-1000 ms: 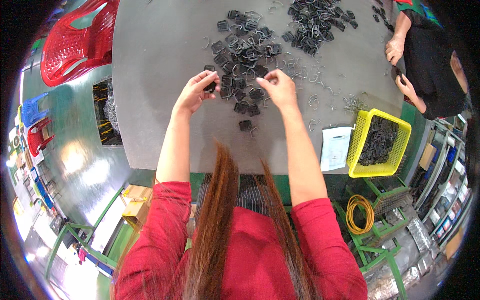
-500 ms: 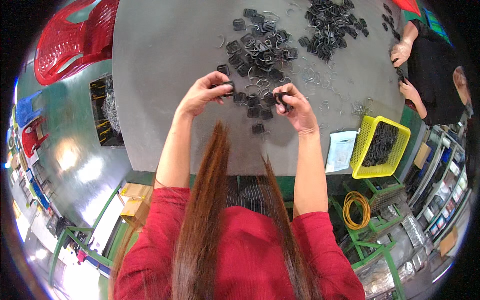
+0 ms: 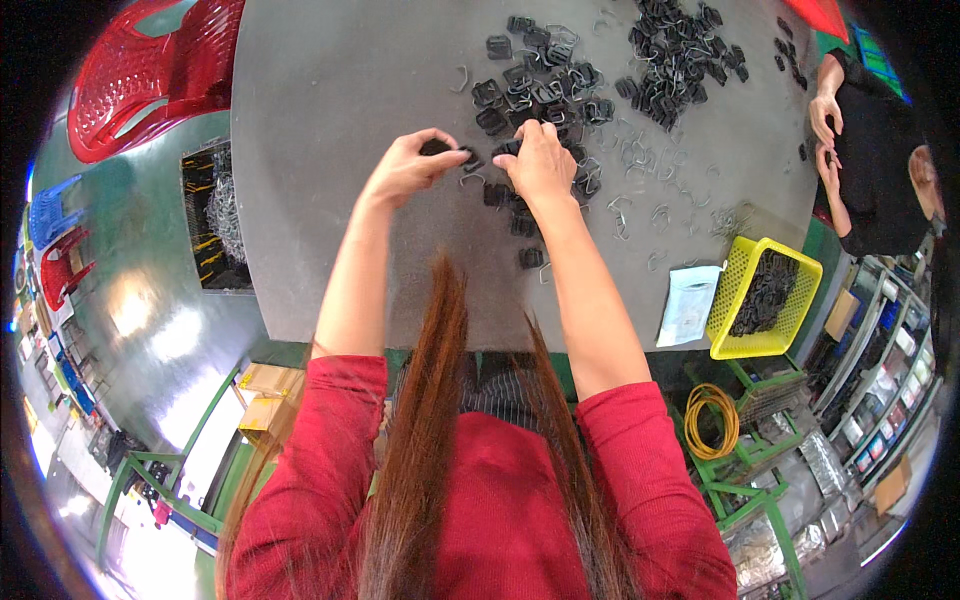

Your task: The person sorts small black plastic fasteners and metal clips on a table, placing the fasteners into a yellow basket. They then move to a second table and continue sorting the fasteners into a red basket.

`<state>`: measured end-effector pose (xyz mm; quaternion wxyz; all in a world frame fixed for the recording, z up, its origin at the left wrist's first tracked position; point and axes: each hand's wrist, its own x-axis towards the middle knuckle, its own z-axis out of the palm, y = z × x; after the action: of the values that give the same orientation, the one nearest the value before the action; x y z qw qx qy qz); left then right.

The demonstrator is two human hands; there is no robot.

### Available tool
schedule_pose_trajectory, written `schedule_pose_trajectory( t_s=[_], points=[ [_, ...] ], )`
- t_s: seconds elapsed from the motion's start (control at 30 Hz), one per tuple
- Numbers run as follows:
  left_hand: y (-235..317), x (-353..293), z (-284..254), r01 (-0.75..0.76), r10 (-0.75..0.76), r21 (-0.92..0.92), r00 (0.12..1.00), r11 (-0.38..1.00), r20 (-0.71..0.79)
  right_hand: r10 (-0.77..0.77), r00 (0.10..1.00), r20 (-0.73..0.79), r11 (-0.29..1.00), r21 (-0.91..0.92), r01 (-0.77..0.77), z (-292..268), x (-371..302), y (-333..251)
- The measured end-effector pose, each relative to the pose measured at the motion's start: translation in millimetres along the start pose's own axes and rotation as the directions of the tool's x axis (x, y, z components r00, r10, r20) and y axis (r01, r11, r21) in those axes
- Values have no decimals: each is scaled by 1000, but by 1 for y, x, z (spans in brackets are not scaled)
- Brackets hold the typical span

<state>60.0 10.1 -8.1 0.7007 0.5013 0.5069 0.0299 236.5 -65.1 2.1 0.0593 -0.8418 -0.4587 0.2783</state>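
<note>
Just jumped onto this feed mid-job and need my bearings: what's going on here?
A person works bare-handed at a gray table. The left hand pinches a small black part; the right hand is at the main pile of black parts, and its grip is hard to tell. Bent wire pieces lie scattered to its right. A yellow basket holds more dark parts, and a co-worker stands at the right.

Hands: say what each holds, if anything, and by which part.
Left hand: a black piece, at the fingertips; which part is unclear. Right hand: at the pile; hold can't be told.
</note>
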Motion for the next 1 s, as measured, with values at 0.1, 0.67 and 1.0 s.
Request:
schedule_pose_trajectory(
  t_s=[0.1, 0.67, 1.0],
  points=[
    [-16, -14, -28, -85, 200, -494, 962, 865, 185, -76, 997, -21, 997, 2, 76, 3, -9, 6],
    [22, 38, 23, -168, 165, 56, 985, 984, 53, -199, 923, 328, 305, 916, -260, -28, -48, 71],
    [3, 14, 20, -29, 30, -252, 1000, 967, 1, -111, 991, 72, 953, 292, 86, 17, -56, 18]
  ],
)
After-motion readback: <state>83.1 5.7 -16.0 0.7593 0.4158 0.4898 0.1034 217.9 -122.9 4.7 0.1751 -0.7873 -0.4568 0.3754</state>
